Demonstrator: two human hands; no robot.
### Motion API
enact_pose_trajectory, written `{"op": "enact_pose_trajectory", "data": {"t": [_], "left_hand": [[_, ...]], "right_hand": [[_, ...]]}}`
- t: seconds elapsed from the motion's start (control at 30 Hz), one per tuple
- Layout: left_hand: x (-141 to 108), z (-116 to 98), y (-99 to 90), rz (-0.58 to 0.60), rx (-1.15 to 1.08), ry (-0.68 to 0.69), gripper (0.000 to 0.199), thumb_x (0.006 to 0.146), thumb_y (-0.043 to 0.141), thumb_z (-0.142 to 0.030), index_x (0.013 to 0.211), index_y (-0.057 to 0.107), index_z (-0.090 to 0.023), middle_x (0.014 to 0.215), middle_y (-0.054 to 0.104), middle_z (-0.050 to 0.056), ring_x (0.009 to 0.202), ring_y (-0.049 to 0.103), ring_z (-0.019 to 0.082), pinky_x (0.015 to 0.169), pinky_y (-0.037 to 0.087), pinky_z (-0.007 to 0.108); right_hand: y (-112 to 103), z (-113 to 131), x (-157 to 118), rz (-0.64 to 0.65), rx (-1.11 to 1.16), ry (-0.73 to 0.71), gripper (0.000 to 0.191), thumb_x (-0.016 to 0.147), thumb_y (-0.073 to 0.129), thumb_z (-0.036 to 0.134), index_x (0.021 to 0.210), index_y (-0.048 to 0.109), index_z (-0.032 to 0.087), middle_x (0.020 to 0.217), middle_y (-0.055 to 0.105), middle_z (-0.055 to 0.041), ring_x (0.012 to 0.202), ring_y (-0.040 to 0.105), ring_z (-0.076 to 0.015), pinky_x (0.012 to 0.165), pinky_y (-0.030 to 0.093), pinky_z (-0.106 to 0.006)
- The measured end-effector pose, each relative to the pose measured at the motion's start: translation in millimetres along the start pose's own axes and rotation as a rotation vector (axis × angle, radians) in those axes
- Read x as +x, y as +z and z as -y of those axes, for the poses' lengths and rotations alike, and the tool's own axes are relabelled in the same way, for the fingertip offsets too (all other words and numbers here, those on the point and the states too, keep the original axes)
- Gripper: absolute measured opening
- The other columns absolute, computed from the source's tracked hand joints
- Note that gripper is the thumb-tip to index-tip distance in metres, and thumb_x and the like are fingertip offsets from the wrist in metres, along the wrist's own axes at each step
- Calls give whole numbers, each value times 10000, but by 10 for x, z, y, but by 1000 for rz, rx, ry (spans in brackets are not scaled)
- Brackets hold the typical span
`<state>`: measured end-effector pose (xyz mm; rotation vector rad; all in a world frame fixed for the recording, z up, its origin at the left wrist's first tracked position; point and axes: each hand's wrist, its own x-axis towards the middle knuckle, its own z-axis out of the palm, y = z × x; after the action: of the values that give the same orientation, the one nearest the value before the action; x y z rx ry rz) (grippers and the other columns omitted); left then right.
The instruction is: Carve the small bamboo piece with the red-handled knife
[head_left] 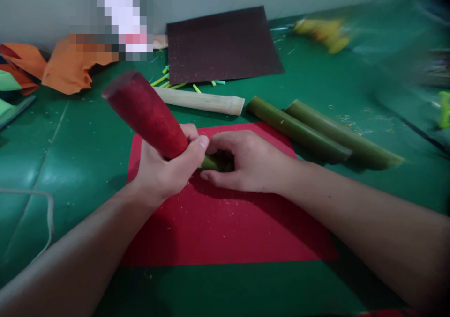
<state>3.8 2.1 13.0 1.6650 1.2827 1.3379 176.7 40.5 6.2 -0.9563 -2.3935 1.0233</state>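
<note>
"Near the middle of the frame, what are the two hands doing?"

"The left hand (163, 172) is closed around the narrow lower end of a red tapered handle (149, 115), thumb laid along it. Whatever joins its hidden end, I can't tell. The right hand (253, 160) curls thumb and fingers around a short green bamboo piece (214, 162)."

"Why so close together?"

"Probably for control: one hand steadies the bamboo low down while the other has a firm grip on the handle, its wide end leaning up and leftward. Whether the left fingers also press the bamboo is hidden."

"And beneath them?"

"A red sheet (225, 228), dotted with pale crumbs, so it likely shields the green table cover (84, 167)."

"Further out?"

"Right of centre, two green bamboo lengths (298, 129) lie side by side, slanting, perhaps so either can be reached easily. Above the hands is a pale bamboo length (207, 102), then a dark brown sheet (225, 45) over thin yellow-green strips (161, 80). Crumpled orange material (68, 66) sits upper left, maybe pushed aside for elbow room."
</note>
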Motion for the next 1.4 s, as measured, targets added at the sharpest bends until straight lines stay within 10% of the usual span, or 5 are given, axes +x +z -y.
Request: {"op": "enact_pose_trajectory", "data": {"t": [0.47,0.97,1.2,1.4], "left_hand": [[-32,46,70,-173,-26,-4,230,822,672,-170,605,608,-208,585,591,-34,484,467,77,462,419,220],[-20,28,4,26,5,42,336,806,611,-139,496,491,-189,469,444,-46,428,376,67,425,344,236],[-48,92,53,-175,-30,41,261,869,661,-179,617,599,-211,603,584,-41,500,481,74,482,418,232],[-4,51,23,-108,-76,9,340,820,634,-188,502,517,-189,493,475,-34,447,419,65,431,361,232]], "right_hand": [[-2,26,-1,27,-19,30,180,790,726,304,877,686,152,735,618,12,632,447,-103,603,296,-276],[29,8,-7,-16,10,-3,156,777,724,288,794,623,169,690,573,30,625,432,-98,600,285,-274],[10,41,3,21,-31,45,187,782,735,312,866,678,155,740,613,8,639,441,-104,604,290,-279],[16,37,-8,11,-8,66,197,784,731,326,865,678,154,742,616,6,636,449,-106,595,305,-276]]}}
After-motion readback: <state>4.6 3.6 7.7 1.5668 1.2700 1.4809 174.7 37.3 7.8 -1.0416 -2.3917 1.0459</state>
